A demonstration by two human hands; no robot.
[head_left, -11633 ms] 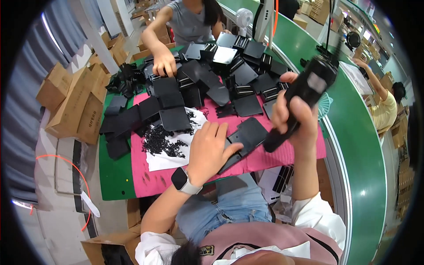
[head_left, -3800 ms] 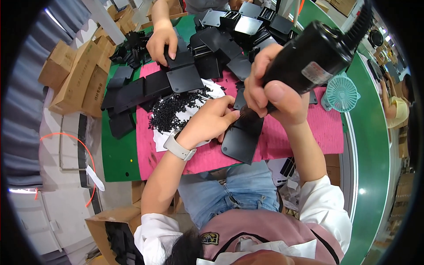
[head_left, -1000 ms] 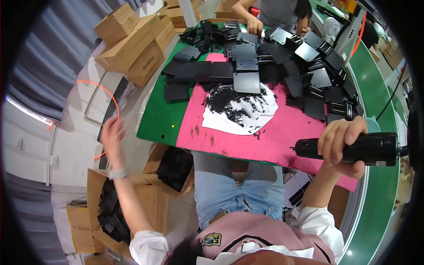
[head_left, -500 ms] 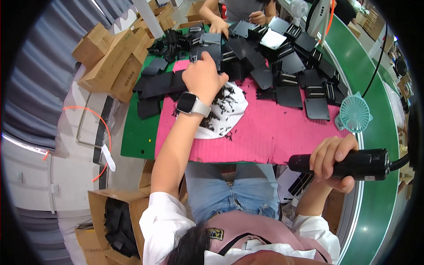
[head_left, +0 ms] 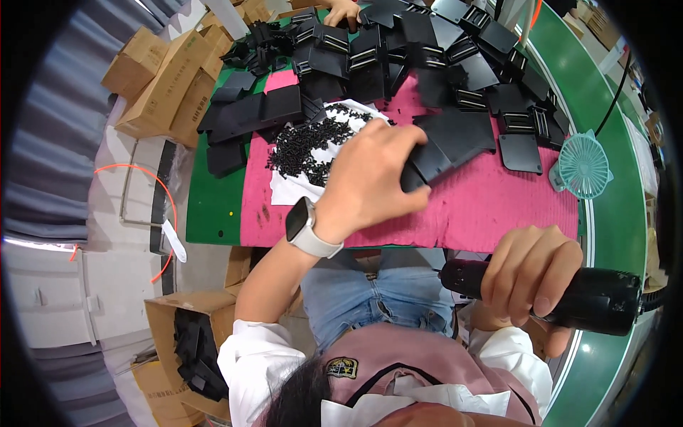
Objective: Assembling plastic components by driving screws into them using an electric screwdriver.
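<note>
My left hand (head_left: pixel 373 174), with a watch on its wrist, is over the pink mat (head_left: pixel 498 199). Its thumb and fingers close around the near left end of a black plastic panel (head_left: pixel 455 142), and the palm hides part of it. Beside that hand, a heap of small black screws (head_left: pixel 309 149) lies on a white cloth (head_left: pixel 286 192). At the near right, my right hand (head_left: pixel 533 277) wraps around a black electric screwdriver (head_left: pixel 597 299), its tip pointing left just off the mat's front edge.
Black plastic parts (head_left: pixel 370 57) crowd the far side, where another person's hand (head_left: pixel 343 13) reaches in. More black panels (head_left: pixel 245 124) lie at left. A small turquoise fan (head_left: pixel 583 167) stands right. An open carton (head_left: pixel 220 320) with black pieces sits on the lower left.
My left hand has come nearer and right from the far parts and now grips a black plastic panel on the mat. The screwdriver has shifted slightly in my right hand's grip, lower and tilted.
</note>
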